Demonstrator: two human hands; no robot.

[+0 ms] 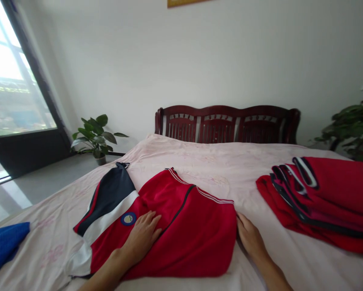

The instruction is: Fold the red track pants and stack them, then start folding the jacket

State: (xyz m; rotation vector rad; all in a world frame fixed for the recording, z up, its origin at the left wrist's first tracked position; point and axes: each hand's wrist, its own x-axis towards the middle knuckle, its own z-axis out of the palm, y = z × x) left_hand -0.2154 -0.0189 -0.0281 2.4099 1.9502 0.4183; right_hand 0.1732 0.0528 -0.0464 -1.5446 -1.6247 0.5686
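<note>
Head view | red jacket [205, 230] lying on the pink bedsheet [193, 157] | left hand [142, 232] laid flat on its front near the round badge [128, 218], clasping nothing | right hand [250, 234] at the jacket's side edge, cannot tell whether pinching | folded red clothes [339, 198] stacked to the right

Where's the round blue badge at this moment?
In the head view, the round blue badge is left of centre, on the red jacket next to its white band, just left of the person's left hand.
</note>
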